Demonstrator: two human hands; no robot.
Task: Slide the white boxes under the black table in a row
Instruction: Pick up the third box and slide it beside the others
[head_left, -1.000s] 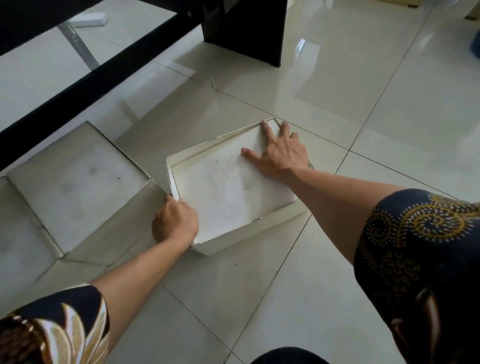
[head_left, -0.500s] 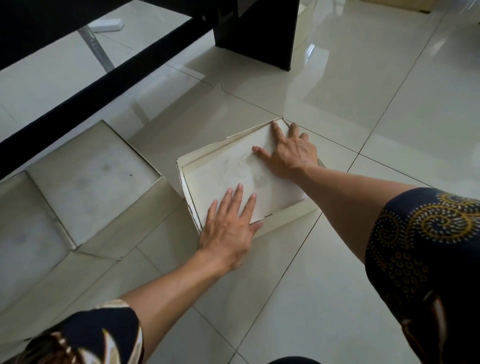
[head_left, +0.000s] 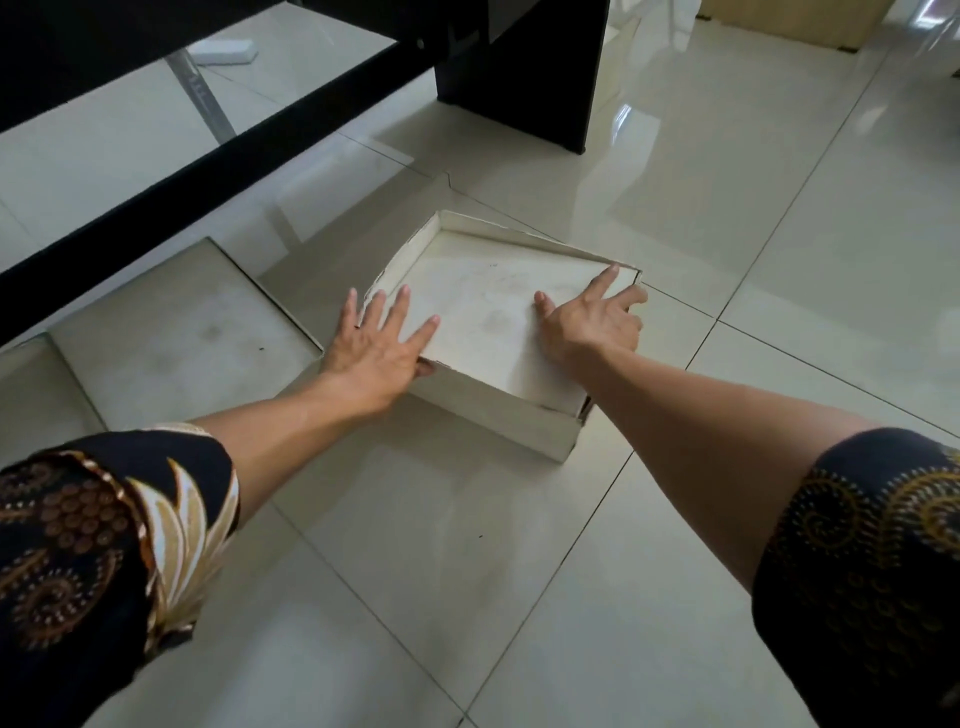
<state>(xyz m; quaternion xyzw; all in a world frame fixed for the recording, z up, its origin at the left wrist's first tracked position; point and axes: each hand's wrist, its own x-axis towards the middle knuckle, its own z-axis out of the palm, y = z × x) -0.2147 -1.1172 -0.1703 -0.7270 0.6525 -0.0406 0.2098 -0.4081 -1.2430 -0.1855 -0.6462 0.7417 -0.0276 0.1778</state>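
A shallow white box (head_left: 483, 317) lies skewed on the tiled floor just in front of the black table (head_left: 171, 176). My left hand (head_left: 376, 345) is at its near-left corner, fingers spread over the top and thumb against the near side wall. My right hand (head_left: 592, 322) lies flat on the box's right part, fingers apart and reaching to the right corner. A second white box (head_left: 171, 332) sits under the table's glass top, left of this one. Part of a third white box (head_left: 26, 400) shows at the left edge.
The table's black leg (head_left: 524, 73) stands on the floor beyond the box. A small white object (head_left: 223, 52) shows through the glass top. Glossy tiles (head_left: 779, 234) stretch to the right and toward me. A wooden piece of furniture (head_left: 789, 15) is at the far top right.
The box has turned on the floor and now lies more skewed. My left hand went from its near edge to the near-left corner. My right hand shifted toward the right corner.
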